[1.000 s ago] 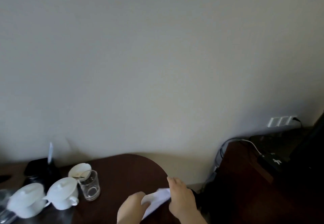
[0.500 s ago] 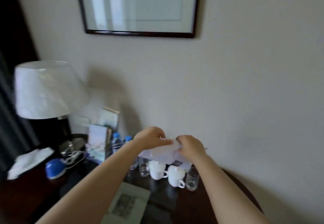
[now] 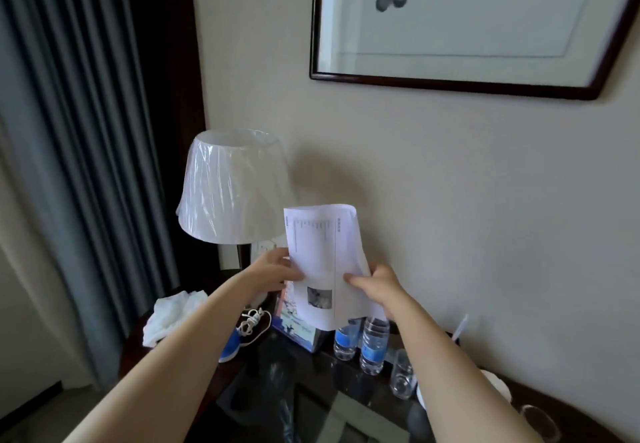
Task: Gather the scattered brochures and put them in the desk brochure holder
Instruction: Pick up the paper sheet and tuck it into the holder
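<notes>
A white printed brochure (image 3: 323, 255) stands upright in the air in front of the wall, held by both hands. My left hand (image 3: 273, 271) pinches its left edge and my right hand (image 3: 375, 283) grips its right edge, fingers curled round the paper. Directly below it, on the dark desk (image 3: 263, 383), stands the brochure holder (image 3: 294, 326) with a blue-and-white leaflet in it; the sheet hides its upper part.
A white table lamp (image 3: 232, 186) stands at the left behind my left hand. Two water bottles (image 3: 362, 342) and a glass (image 3: 401, 378) stand right of the holder. A white cloth (image 3: 169, 314) and a blue object with a white cord (image 3: 242, 331) lie at the left.
The view swung left from the cups to the lamp corner. Both hands lifted the sheet from a crumpled low hold to upright above the holder.
</notes>
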Demonstrator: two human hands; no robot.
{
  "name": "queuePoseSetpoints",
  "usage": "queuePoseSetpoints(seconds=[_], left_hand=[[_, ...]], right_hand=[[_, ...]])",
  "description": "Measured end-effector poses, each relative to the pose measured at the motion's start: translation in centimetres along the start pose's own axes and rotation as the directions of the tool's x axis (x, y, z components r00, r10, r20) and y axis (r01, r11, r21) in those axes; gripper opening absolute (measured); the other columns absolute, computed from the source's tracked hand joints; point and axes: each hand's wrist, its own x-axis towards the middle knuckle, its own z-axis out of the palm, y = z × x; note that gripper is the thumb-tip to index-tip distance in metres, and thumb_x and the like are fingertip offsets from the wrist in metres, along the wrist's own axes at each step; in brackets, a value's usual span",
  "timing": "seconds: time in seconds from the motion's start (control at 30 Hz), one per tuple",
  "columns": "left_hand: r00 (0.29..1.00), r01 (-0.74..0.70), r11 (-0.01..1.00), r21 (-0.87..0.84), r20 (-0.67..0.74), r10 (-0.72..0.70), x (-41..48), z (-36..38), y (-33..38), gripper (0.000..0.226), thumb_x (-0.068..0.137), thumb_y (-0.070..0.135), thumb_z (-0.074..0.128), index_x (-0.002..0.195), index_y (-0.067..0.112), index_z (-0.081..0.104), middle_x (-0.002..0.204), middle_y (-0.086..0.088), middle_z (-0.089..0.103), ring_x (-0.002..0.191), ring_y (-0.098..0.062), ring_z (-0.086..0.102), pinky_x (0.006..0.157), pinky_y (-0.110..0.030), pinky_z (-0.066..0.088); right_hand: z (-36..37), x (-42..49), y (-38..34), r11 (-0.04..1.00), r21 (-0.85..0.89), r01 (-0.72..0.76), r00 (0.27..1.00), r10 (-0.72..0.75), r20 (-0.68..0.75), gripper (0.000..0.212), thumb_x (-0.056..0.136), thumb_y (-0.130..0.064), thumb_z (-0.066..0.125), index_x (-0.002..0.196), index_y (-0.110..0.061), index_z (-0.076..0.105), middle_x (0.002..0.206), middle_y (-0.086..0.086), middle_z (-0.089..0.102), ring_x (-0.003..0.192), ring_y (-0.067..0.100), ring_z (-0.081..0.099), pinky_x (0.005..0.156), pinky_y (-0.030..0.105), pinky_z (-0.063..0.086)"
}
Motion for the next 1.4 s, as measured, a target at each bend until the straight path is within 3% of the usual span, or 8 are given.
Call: queuePoseSetpoints(seconds=[0.1,0.2,0.33,0.6,0.8,0.97,1.17,1.4], left_hand=[[0.997,-0.043,0.997,0.058,-0.065,0.047,4.8,-1.9,-2.5,0.021,0.080,0.005,0.070,0.098,0.011,0.063,0.105,-0.011,0.069,0.100,-0.025,0.066,0.093,-0.042,0.054],[0.980,-0.116,0.916,0.384,-0.106,0.168,9.9,-3.4,-4.7,0.009,0.082,0.013,0.067,0.083,0.006,0.063,0.083,-0.007,0.065,0.077,-0.021,0.062,0.071,-0.030,0.050],[0.961,-0.187,0.843,0.505,-0.085,0.264,14.9,-4.1,-7.3,0.039,0.085,0.018,0.064,0.057,0.020,0.036,0.056,0.006,0.039,0.052,-0.008,0.038,0.049,-0.023,0.025],[0.944,-0.113,0.923,0.368,-0.249,0.215,22.3,-5.3,-12.7,0.039,0.084,0.017,0.065,0.060,0.017,0.034,0.057,0.002,0.037,0.052,-0.013,0.034,0.051,-0.028,0.025],[0.942,-0.065,0.943,0.326,-0.292,0.165,25.1,-5.9,-16.8,0.023,0.081,0.017,0.070,0.074,0.010,0.049,0.069,-0.004,0.053,0.066,-0.020,0.049,0.057,-0.026,0.036],[0.954,-0.078,0.946,0.314,-0.252,0.162,26.3,-5.7,-19.1,0.019,0.081,0.015,0.071,0.089,0.000,0.062,0.091,-0.018,0.068,0.087,-0.034,0.063,0.078,-0.044,0.051],[0.950,-0.119,0.954,0.276,-0.247,0.190,27.3,-5.1,-19.4,0.017,0.079,0.016,0.074,0.081,0.004,0.063,0.082,-0.010,0.067,0.079,-0.026,0.062,0.071,-0.036,0.048],[0.984,-0.040,0.851,0.523,-0.127,0.124,27.7,-4.9,-20.5,0.015,0.080,0.015,0.070,0.080,0.012,0.055,0.077,-0.001,0.059,0.076,-0.020,0.054,0.065,-0.029,0.039]], right_hand=[[3.7,3.5,0.6,0.996,0.043,-0.083,0.996,0.085,-0.036,0.028,0.083,-0.021,0.073,0.104,-0.015,0.054,0.097,0.001,0.063,0.088,0.020,0.061,0.073,0.031,0.049],[6.4,7.0,1.8,0.981,0.081,-0.175,0.976,0.184,-0.120,0.024,0.079,-0.010,0.066,0.099,-0.014,0.053,0.090,0.000,0.059,0.082,0.015,0.057,0.060,0.029,0.043],[9.5,10.7,4.0,0.993,-0.015,-0.121,0.941,0.110,-0.320,0.007,0.081,-0.009,0.067,0.082,-0.012,0.061,0.074,-0.001,0.059,0.071,0.018,0.056,0.054,0.024,0.039],[14.4,16.3,6.2,0.964,-0.184,-0.190,0.788,0.038,-0.614,0.035,0.087,-0.019,0.063,0.063,-0.012,0.039,0.060,-0.001,0.042,0.061,0.021,0.047,0.052,0.029,0.030],[17.0,18.6,8.1,0.941,-0.256,-0.220,0.766,0.004,-0.643,0.012,0.089,-0.020,0.064,0.085,-0.010,0.059,0.072,-0.003,0.049,0.074,0.024,0.055,0.061,0.028,0.035],[17.8,19.4,9.7,0.957,-0.216,-0.192,0.713,-0.016,-0.701,0.013,0.086,-0.019,0.068,0.090,-0.007,0.069,0.076,0.001,0.057,0.076,0.028,0.060,0.058,0.027,0.034],[18.1,19.4,10.8,0.972,-0.222,-0.083,0.660,-0.113,-0.743,0.010,0.086,-0.012,0.061,0.080,-0.009,0.068,0.073,0.006,0.063,0.070,0.031,0.060,0.051,0.035,0.042],[18.2,19.6,12.3,0.973,-0.164,-0.160,0.780,0.023,-0.625,0.025,0.087,-0.010,0.058,0.108,-0.017,0.069,0.096,0.003,0.071,0.077,0.018,0.056,0.056,0.025,0.041]])
